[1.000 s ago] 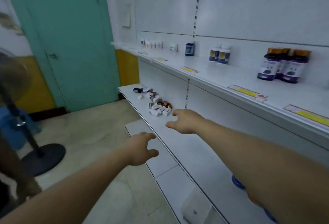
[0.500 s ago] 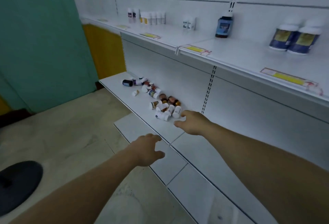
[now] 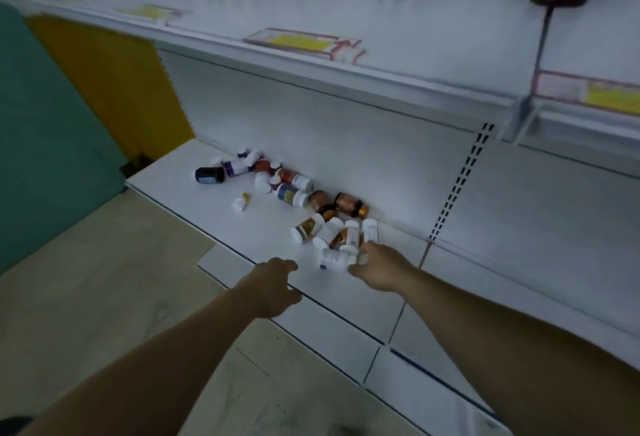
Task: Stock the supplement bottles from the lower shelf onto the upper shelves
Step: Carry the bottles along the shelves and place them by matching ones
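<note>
White bottle [image 3: 331, 257] lying flat, touching right hand [image 3: 379, 270]

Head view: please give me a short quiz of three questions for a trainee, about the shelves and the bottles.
1. True or false: the bottles on the lower shelf stand upright.
2. Choose: the right grip is A at the nearest bottles, B on the door, C on the floor.
3. Fill in: the label on the upper shelf is mostly ___.
Key: 1 false, they lie on their sides; 2 A; 3 yellow.
</note>
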A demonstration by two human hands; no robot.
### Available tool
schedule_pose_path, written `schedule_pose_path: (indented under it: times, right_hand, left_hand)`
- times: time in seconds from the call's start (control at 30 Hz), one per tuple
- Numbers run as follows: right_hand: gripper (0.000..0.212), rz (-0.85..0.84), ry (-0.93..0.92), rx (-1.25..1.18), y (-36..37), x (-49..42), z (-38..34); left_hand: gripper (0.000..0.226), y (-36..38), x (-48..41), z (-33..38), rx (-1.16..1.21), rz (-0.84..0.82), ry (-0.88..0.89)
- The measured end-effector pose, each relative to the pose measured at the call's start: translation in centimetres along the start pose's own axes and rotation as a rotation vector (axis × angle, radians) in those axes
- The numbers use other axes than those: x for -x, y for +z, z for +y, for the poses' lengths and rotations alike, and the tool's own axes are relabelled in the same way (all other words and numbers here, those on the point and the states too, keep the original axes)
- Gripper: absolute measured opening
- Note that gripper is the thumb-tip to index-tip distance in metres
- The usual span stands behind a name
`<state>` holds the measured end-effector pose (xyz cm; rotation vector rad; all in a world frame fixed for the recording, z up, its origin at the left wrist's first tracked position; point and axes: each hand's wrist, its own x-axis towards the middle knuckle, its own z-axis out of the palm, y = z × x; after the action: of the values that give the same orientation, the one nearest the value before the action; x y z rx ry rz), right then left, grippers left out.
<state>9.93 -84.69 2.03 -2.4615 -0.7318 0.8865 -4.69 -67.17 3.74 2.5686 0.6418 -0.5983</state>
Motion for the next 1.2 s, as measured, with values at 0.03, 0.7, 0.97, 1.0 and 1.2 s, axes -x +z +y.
schedule_pose_path:
  times: [0.03,0.7,0.97,1.0,1.2]
  right_hand:
    - [0.059,0.019,0.022,0.015,0.4,-0.8,0.0]
    - [0.054,0.445,0.453,0.134,7.6,-14.6,-6.7]
    - [0.057,0.455,0.583,0.355,8.3,-18.3,-8.2]
    - [0.057,0.51,0.561,0.191,8.2,-17.6,-8.6]
    - [0.029,0.498,0.27,-1.553,6.9,-8.2,-15.2]
  left_hand:
    - [0.065,-0.7,-1.5,-0.6,-0.011,-0.008,0.005]
    - [0.046,-0.4,-23.5,-7.5,0.258,0.036,0.209]
    - [0.064,-5.6,-18.7,-14.8,1.086,-0.168,0.011]
    - [0.062,-6.6,-17.9,-15.3,1.125,-0.197,0.023]
    - [0.052,-12.1,-12.2,-13.8,1.324,-0.346,0.178]
